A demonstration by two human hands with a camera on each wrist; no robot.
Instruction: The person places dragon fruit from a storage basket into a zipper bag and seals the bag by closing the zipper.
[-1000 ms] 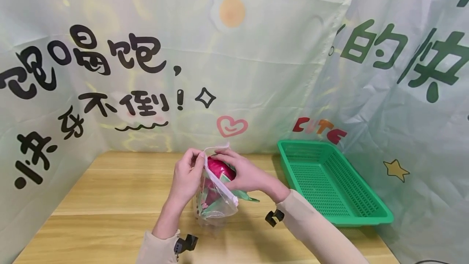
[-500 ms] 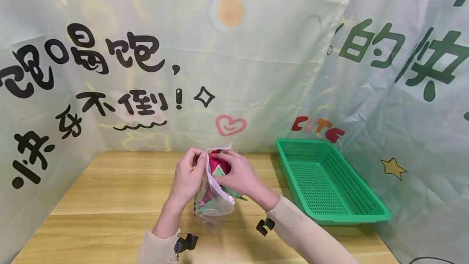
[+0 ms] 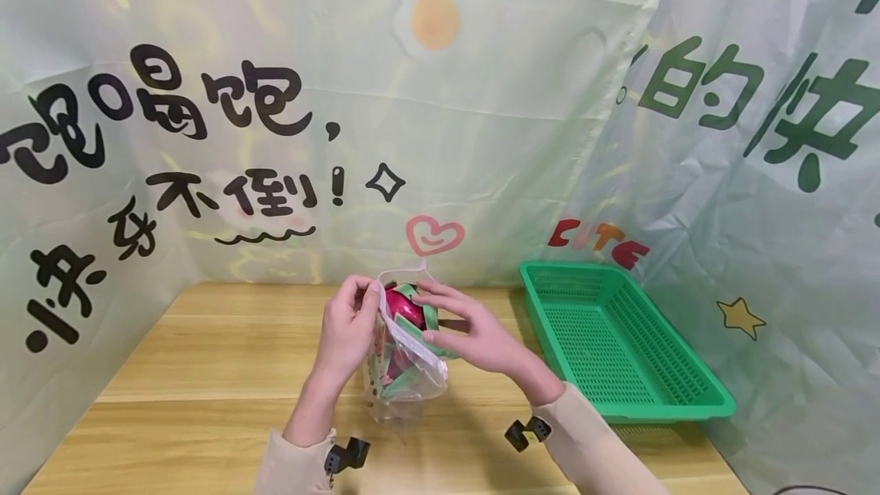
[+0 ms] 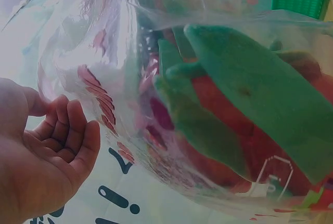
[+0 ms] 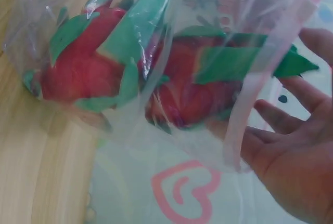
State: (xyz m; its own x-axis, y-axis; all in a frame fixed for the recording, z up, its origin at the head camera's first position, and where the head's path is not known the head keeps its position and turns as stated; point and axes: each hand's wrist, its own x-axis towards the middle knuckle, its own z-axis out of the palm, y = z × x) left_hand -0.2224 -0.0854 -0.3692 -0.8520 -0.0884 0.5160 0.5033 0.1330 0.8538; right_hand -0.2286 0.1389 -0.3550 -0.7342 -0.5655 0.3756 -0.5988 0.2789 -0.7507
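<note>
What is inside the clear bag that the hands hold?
The bag holds red dragon fruit with green scales; the right wrist view suggests two. The left hand pinches its rim, the right hand steadies the top fruit. The bag's bottom is blurred.

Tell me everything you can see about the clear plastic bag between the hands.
The clear plastic bag is thin, crinkled and see-through, with a white zip strip along its open mouth. It stands upright on the wooden table, mouth upward. Inside are red dragon fruits with green scales; one sits at the mouth. The left hand pinches the rim, and the right hand rests on the top fruit and the bag's other edge.
</note>
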